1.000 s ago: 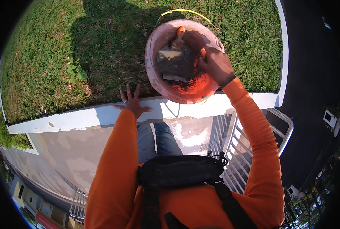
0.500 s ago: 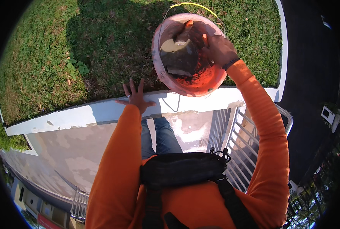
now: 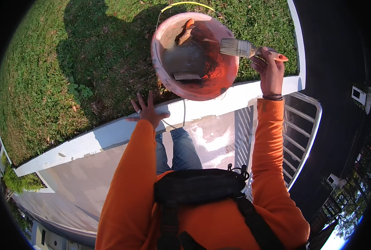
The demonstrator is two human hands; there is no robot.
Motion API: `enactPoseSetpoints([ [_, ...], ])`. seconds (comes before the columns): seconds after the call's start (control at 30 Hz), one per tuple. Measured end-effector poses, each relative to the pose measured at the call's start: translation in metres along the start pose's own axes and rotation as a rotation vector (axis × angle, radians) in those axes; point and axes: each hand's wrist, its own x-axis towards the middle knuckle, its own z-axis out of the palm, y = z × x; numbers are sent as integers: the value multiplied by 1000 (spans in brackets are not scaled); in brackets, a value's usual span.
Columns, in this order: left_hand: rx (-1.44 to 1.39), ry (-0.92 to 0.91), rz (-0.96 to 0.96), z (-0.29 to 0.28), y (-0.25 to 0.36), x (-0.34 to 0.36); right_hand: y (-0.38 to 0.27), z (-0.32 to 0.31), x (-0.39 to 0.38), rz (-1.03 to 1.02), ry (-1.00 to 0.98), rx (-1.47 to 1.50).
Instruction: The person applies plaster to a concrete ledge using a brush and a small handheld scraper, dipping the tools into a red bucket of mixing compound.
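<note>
My right hand [image 3: 271, 73] grips a wide paintbrush [image 3: 239, 48] by its handle, with its bristles over the right side of a pinkish-red bucket [image 3: 160, 64]. The bucket sits on the grass at the edge of a white-painted ledge [image 3: 89, 141], its wire handle with a yellow sleeve arched behind it. Inside are murky contents, an orange-handled tool [image 3: 186, 29] leaning at the back and a flat pale piece [image 3: 185, 76]. My left hand [image 3: 149, 110] rests spread on the ledge where it meets the grass, fingers apart and holding nothing.
Grass [image 3: 31, 91] stretches behind the ledge. Below it are a pale paved surface [image 3: 68, 179] and, at right, a metal railing [image 3: 296, 121]. A dark surface [image 3: 331, 62] drops away beyond the right edge. My legs [image 3: 181, 148] show below the ledge.
My right hand has come out of the bucket and moved right, lifting the paintbrush into view over the rim. My left hand stays on the ledge.
</note>
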Motion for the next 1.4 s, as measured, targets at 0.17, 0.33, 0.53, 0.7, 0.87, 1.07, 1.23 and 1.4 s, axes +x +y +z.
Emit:
enactPoseSetpoints([
  [0.17, 39, 32, 17, 1, -2, -1, 69, -66, -58, 144, 88, 891],
  [0.33, -22, 101, 102, 12, -6, 5, 129, -111, -109, 216, 262, 1121],
  [0.53, 95, 176, 95, 28, -24, 28, 184, -185, -155, 277, 545, 667],
  [0.7, 126, 217, 197, 18, -69, 54, 202, -239, -155, 236, 476, 63],
  [0.87, 40, 149, 396, 6, -65, 64, 219, -271, -132, 143, 322, -57],
  [1.07, -87, 146, 480, 1, -89, 76, 206, -285, -89, 93, 253, -303],
  [1.23, -309, 42, 460, 9, -67, 66, 216, -361, -52, -38, 501, -593],
  [1.4, -412, -12, 397, 5, -62, 54, 212, -355, -60, -96, 424, -446],
])
